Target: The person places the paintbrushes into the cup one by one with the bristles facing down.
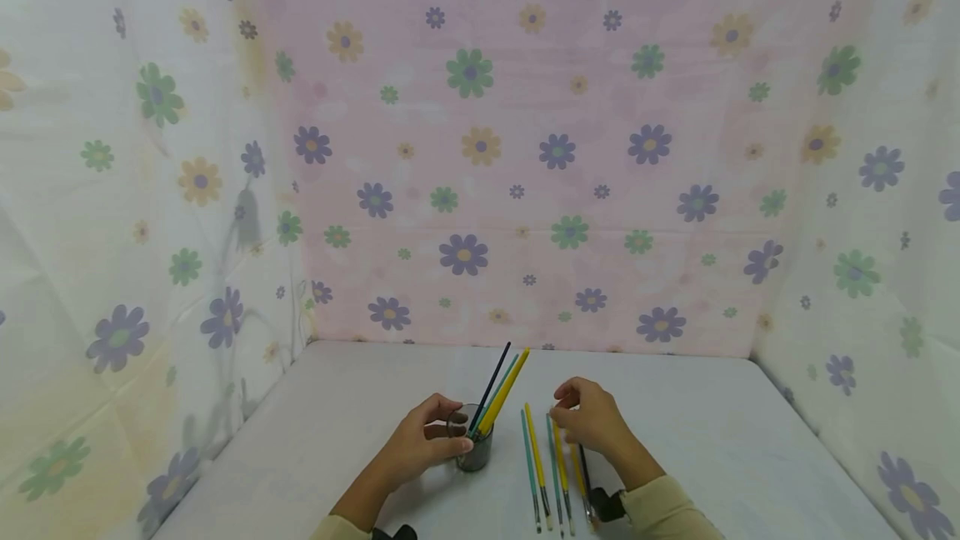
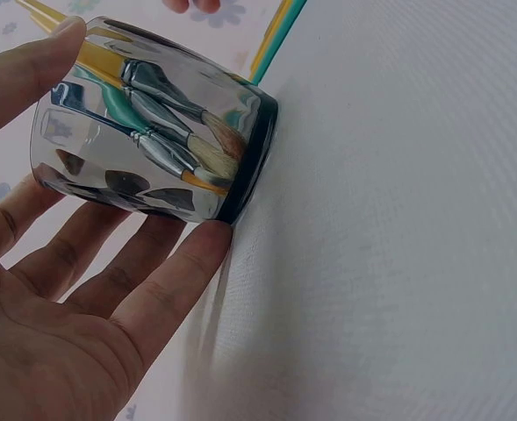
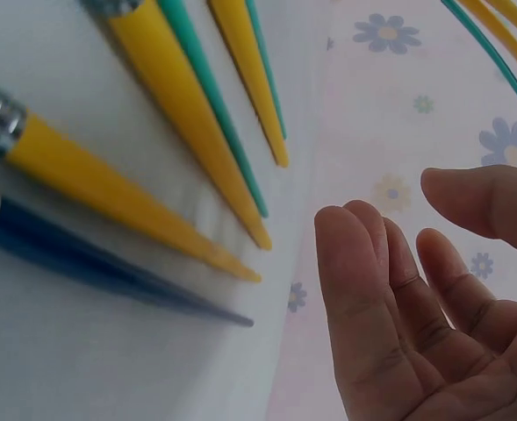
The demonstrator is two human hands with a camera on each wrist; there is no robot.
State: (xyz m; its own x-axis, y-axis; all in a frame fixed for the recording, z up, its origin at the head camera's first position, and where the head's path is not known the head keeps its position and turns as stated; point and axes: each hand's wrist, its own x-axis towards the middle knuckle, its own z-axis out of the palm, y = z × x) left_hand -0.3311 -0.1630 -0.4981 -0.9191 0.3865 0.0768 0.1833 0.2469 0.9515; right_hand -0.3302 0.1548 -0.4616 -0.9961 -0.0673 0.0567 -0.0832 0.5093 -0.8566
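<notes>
My left hand (image 1: 416,444) holds a clear glass (image 1: 474,462), its thumb on one side and its fingers round the other. Inside the glass stand several paintbrushes (image 2: 166,123), bristles down, their yellow, teal and dark handles (image 1: 504,394) leaning out over the rim. To the right, more paintbrushes (image 1: 536,461) lie side by side on the table, bristles toward me. Over their handle ends hovers my right hand (image 1: 592,417), thumb and fingers apart with nothing between them. A dark blue paintbrush (image 3: 109,272) is at the outer end of the row.
The white table (image 1: 337,390) is enclosed by flower-printed cloth at the back (image 1: 517,107) and on both sides. Dark straps (image 1: 606,504) sit at the wrists, by the sleeves.
</notes>
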